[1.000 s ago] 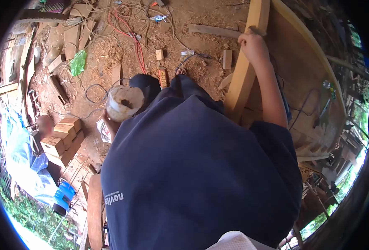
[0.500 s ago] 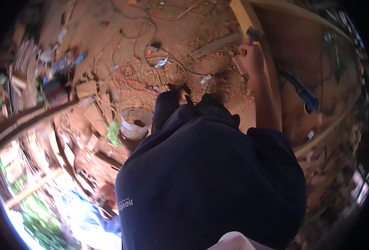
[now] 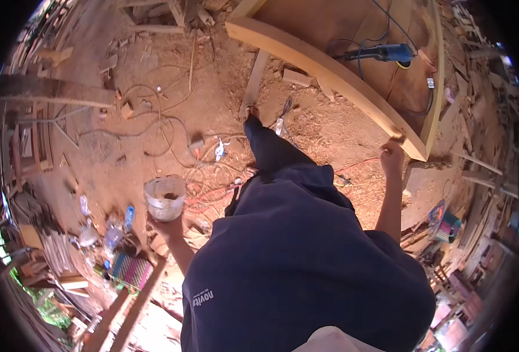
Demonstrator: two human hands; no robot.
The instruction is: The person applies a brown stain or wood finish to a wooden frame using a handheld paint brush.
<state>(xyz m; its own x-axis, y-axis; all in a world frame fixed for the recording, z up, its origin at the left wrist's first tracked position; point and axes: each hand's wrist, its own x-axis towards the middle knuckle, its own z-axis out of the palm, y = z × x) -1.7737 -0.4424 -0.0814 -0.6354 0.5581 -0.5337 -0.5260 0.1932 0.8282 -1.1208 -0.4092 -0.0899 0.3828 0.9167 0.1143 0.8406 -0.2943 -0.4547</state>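
Observation:
My left hand (image 3: 167, 224) holds a white bucket (image 3: 164, 199) from below, out to the left of my body. Some brown material lies inside the bucket. On the right, my right hand (image 3: 393, 157) is closed around a small brush-like tool (image 3: 397, 139), whose details are blurred. The tool touches or is just over the near end of a curved wooden beam (image 3: 329, 73). That beam forms the edge of a wooden frame with a dark panel (image 3: 353, 26).
A blue power tool (image 3: 391, 53) with a cable lies on the panel. Hoses and cords (image 3: 165, 126) coil over the dirt floor. A striped woven bag (image 3: 131, 271) sits at lower left, and wood scraps (image 3: 297, 77) lie near the beam.
The view has swung round, so the frame shows more fully. The bucket in my left hand is now further out and higher. My right hand is nearer the beam's close end.

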